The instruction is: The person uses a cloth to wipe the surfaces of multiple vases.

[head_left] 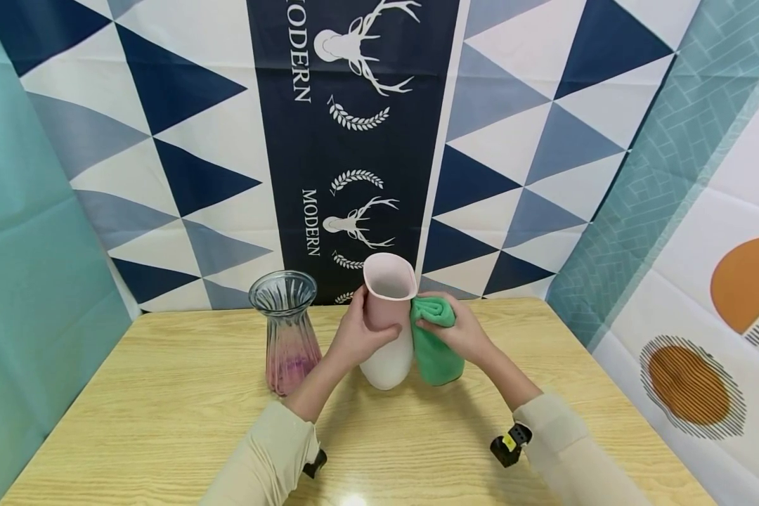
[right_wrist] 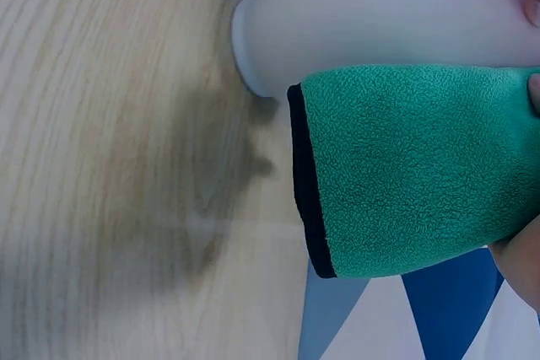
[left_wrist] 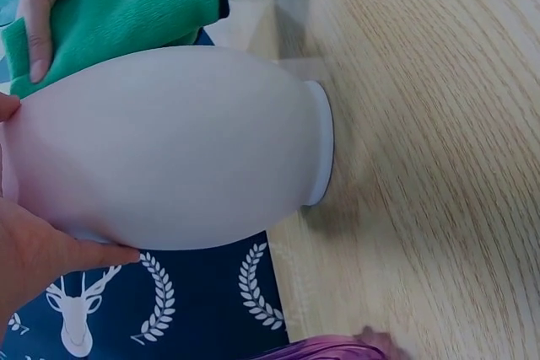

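Note:
My left hand (head_left: 359, 336) grips a vase (head_left: 387, 362) around its upper part, the thumb across the front. This smooth vase fades from pink at its wide mouth to white below. It stands roughly upright; I cannot tell whether its base touches the table. On the vase's right, my right hand (head_left: 463, 329) holds a folded green cloth (right_wrist: 413, 166) against or very near its side. A black edging runs along one end of the cloth. In the left wrist view the vase's rounded body (left_wrist: 177, 149) and white foot show fully.
A ribbed glass vase (head_left: 284, 302), blue-grey above and pink below, stands just left of my left hand. The wooden table (head_left: 183, 407) ends at a patterned cloth backdrop (head_left: 360, 147). Fabric walls (head_left: 689, 281) flank both sides.

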`<state>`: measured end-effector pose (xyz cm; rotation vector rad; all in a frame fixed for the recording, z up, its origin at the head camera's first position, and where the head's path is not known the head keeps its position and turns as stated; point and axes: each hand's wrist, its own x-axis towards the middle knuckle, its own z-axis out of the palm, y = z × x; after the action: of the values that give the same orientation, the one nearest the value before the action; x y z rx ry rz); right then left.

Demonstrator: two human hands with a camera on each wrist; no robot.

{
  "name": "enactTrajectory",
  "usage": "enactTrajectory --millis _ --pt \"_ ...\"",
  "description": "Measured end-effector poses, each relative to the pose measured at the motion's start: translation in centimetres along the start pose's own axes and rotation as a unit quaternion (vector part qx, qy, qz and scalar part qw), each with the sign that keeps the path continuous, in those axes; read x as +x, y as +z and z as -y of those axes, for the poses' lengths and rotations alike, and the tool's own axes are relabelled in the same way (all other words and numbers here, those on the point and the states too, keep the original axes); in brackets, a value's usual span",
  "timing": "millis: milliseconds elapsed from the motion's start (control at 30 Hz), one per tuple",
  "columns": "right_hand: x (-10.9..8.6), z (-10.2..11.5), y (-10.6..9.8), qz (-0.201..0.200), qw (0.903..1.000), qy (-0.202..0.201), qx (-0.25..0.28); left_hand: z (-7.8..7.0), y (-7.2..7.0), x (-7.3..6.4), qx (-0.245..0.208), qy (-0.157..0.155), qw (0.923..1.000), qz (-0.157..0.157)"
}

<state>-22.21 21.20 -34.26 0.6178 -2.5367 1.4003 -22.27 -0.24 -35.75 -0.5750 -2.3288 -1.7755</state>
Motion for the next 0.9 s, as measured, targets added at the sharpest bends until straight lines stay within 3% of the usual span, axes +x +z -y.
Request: enactTrajectory --millis 267,333,400,500,567,900 --pt "-0.9 -1.4 0.3 0.014 0.9998 0.01 -0.011 -0.2 0.0 0.0 -0.007 0.0 1.0 0.004" --pt "-1.2 -1.8 0.4 0.017 0.9996 0.015 -0.013 -1.3 -0.2 -0.4 -0.017 -0.002 0.9998 0.007" --pt "-1.4 -2.2 0.6 0.019 0.9995 0.017 -0.015 -1.3 -0.2 -0.4 -0.02 -0.001 0.9998 0.008" --pt "-1.7 -2.6 0.7 0.023 0.9992 0.027 -0.02 -1.3 -0.2 -0.3 -0.023 -0.006 0.9997 0.01" --pt "-1.9 -2.8 0.8 0.025 0.999 0.029 -0.021 -0.1 0.1 0.0 -0.016 -0.003 0.9998 0.008" --pt "-2.7 -3.9 1.5 0.028 0.9986 0.038 -0.024 0.0 0.1 0.0 -0.011 0.005 0.9999 0.005"
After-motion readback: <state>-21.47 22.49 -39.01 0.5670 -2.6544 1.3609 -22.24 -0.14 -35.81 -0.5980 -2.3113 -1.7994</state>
